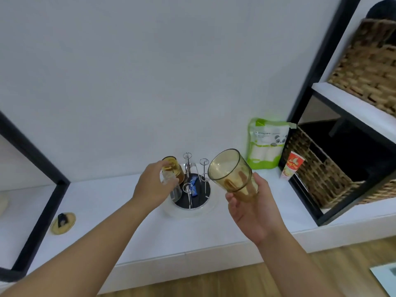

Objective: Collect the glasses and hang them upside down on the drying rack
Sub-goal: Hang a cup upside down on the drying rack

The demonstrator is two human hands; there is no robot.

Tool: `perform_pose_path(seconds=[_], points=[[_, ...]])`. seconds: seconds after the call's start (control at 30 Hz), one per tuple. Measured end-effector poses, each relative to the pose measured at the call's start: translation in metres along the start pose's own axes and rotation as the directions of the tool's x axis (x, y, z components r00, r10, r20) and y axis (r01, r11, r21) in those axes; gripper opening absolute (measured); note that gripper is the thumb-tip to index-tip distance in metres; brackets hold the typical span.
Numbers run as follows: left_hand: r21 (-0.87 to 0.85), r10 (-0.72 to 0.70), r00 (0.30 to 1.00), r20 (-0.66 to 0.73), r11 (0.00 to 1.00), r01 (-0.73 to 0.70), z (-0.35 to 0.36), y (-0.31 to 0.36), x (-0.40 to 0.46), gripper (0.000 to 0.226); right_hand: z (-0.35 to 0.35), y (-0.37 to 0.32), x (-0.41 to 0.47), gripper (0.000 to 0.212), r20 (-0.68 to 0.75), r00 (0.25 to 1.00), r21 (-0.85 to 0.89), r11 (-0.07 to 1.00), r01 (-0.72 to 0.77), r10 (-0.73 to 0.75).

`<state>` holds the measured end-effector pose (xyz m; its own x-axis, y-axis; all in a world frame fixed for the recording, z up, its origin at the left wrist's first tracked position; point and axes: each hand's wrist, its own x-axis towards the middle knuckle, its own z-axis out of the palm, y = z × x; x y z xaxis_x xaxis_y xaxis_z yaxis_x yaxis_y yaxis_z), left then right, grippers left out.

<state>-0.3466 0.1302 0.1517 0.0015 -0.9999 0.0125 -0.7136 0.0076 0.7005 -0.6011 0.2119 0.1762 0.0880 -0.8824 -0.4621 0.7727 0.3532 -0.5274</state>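
Note:
The drying rack [194,203] is a round dark tray with thin metal pegs, standing on the white shelf against the wall. An amber glass [174,168] hangs upside down on its back left peg. My left hand [153,183] grips a clear glass [172,186], upside down, over the rack's left side. My right hand [251,209] holds a second amber glass [231,171] by its base, right of the rack, tilted with its mouth toward me. Several pegs stand bare [204,162].
A green pack of paper rolls [266,143] leans on the wall right of the rack. Beside it stands a red paper cup [291,166]. A black-framed shelf unit with wicker baskets [321,168] fills the right. A yellow round lid [63,223] lies at the left.

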Motion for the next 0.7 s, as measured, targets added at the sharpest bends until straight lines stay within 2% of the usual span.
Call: perform_pose_path(seconds=[0.13, 0.27, 0.43, 0.7], points=[[0.107, 0.005, 0.999, 0.036, 0.994, -0.009, 0.031, -0.03, 0.026, 0.066, -0.019, 0.012, 0.028, 0.037, -0.023, 1.0, -0.049, 0.999, 0.006, -0.007], [0.146, 0.016, 1.0, -0.018, 0.989, -0.013, 0.051, -0.06, 0.043, 0.067, -0.041, 0.021, 0.053, 0.033, -0.055, 0.994, -0.151, 0.985, 0.083, -0.092], [0.143, 0.024, 0.999, -0.039, 0.99, -0.019, 0.068, -0.082, 0.058, 0.07, -0.059, 0.026, 0.074, 0.063, -0.068, 0.982, -0.245, 0.957, 0.152, -0.174], [0.072, 0.02, 0.991, -0.132, 0.997, -0.01, 0.083, -0.098, 0.065, 0.069, -0.066, 0.029, 0.089, 0.046, -0.1, 0.969, -0.312, 0.932, 0.186, -0.227]])
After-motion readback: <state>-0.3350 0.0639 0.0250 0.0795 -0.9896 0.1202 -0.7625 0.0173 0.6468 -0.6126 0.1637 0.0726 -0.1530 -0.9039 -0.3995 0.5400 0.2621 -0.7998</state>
